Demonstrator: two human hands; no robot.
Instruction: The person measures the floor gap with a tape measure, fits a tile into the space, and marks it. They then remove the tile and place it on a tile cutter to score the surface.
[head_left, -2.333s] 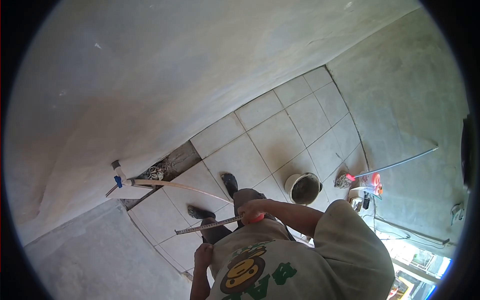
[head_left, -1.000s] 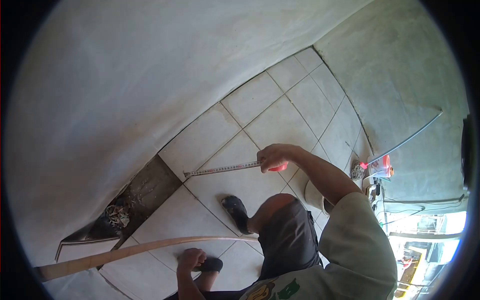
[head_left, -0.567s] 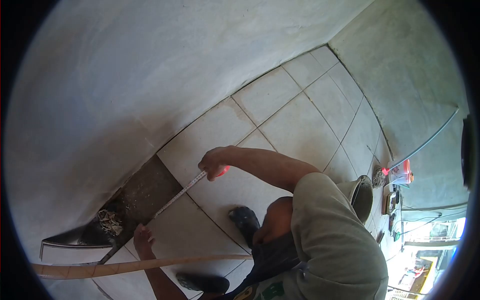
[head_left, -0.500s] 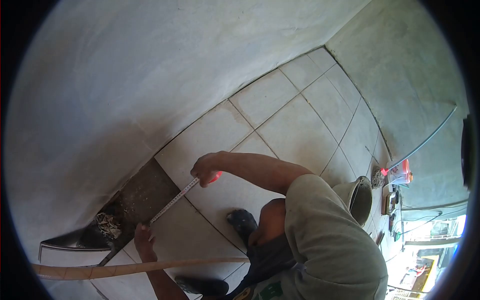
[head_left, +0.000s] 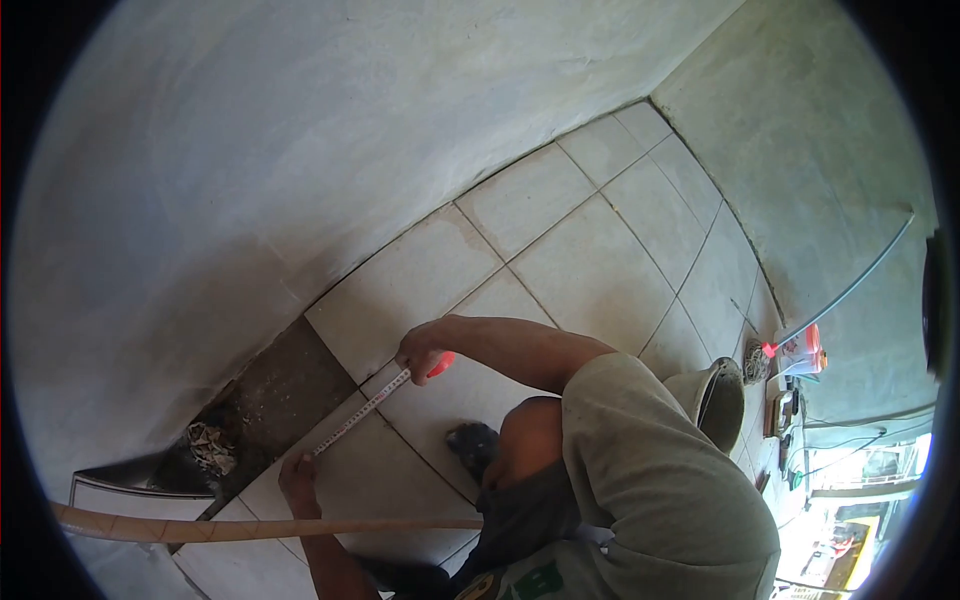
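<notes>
My right hand (head_left: pixel 422 355) is closed around a tape measure with a red case (head_left: pixel 441 364). Its pale printed blade (head_left: pixel 362 412) is drawn out diagonally over the floor tiles, beside the bare strip of floor. At the far end of the blade is my left hand (head_left: pixel 298 482), fingertips pinched on the tip. That blade end lies over a pale tile (head_left: pixel 385 475) near the bare dark floor strip (head_left: pixel 300 385) along the wall. A dark boot (head_left: pixel 470 447) stands on the tiles below my right hand.
Crumpled pale material (head_left: pixel 212 448) lies in the bare strip, near a dark-edged piece (head_left: pixel 140 492). A tan curved strip (head_left: pixel 250 530) crosses the view close by. To the right stand a bucket (head_left: pixel 718 405) and a red-and-white container (head_left: pixel 800 348). A plastered wall (head_left: pixel 250 150) bounds the floor.
Both hands and the tape measure have shifted slightly to the right. The blade stays drawn out between them, its left end now over the tile.
</notes>
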